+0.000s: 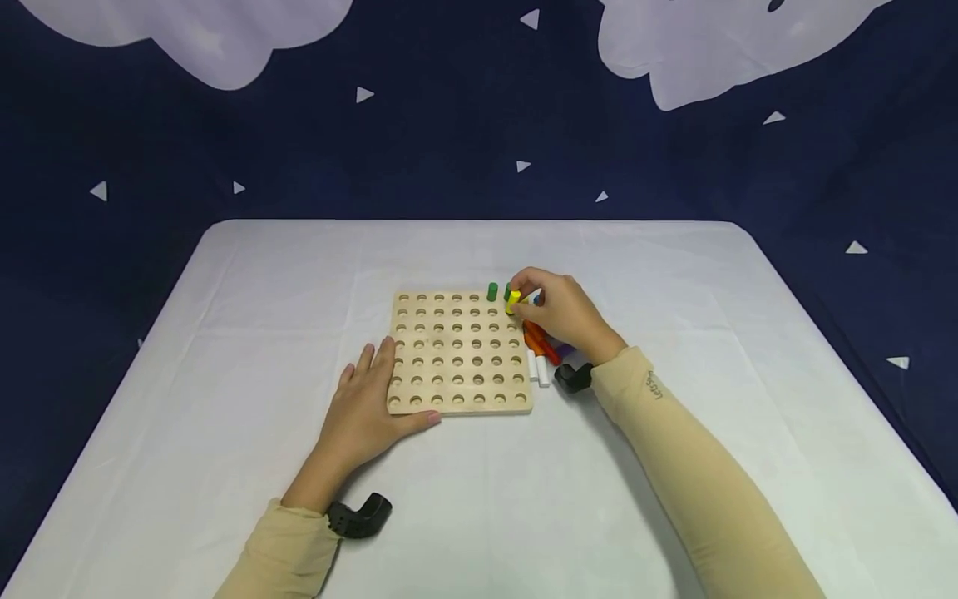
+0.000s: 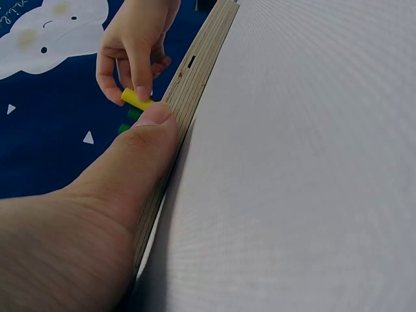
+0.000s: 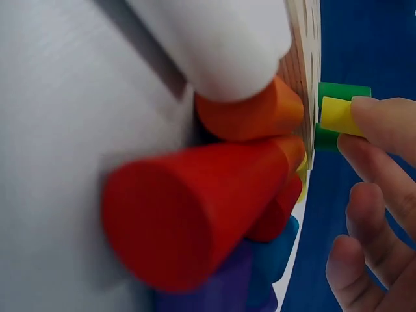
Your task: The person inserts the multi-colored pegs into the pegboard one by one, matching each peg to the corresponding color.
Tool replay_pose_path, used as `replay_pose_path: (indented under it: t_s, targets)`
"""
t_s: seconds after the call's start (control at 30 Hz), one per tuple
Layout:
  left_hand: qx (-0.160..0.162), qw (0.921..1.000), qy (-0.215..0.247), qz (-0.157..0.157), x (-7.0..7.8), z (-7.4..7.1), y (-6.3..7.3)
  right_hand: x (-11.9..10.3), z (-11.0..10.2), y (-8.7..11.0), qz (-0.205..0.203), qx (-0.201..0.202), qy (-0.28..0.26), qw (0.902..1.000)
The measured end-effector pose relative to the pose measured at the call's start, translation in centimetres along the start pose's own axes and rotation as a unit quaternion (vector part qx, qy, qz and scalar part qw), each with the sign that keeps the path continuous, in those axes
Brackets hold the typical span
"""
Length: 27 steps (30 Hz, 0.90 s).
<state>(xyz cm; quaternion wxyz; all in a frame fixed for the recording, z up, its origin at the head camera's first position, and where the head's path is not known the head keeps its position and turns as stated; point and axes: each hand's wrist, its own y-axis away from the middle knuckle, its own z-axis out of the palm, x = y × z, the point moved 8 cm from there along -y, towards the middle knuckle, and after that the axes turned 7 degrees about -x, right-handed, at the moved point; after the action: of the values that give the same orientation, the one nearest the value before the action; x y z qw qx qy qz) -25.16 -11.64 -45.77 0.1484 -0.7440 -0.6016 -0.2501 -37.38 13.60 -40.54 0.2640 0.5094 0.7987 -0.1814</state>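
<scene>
A square wooden pegboard with rows of round holes lies on the table. My left hand rests at its front left corner, fingers spread against the left side and thumb along the front edge. Between thumb and index finger, my right hand pinches a yellow peg. That peg stands almost upright over the right-hand column, near the back; its lower end meets the board in the right wrist view. Two green pegs stand in the back row, one green peg plainly visible and the other green peg partly hidden.
Loose pegs lie along the board's right side under my right hand, among them a white peg, a red peg, an orange peg and a purple peg. A white cloth covers the table.
</scene>
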Motion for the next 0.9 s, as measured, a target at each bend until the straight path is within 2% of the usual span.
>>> replay_pose_path:
  t_s: [0.9]
  targets:
    - [0.003,1.0,-0.004,0.002,0.08,-0.08,-0.1,-0.16,0.51,0.01,0.0,-0.03,0.017,0.9994]
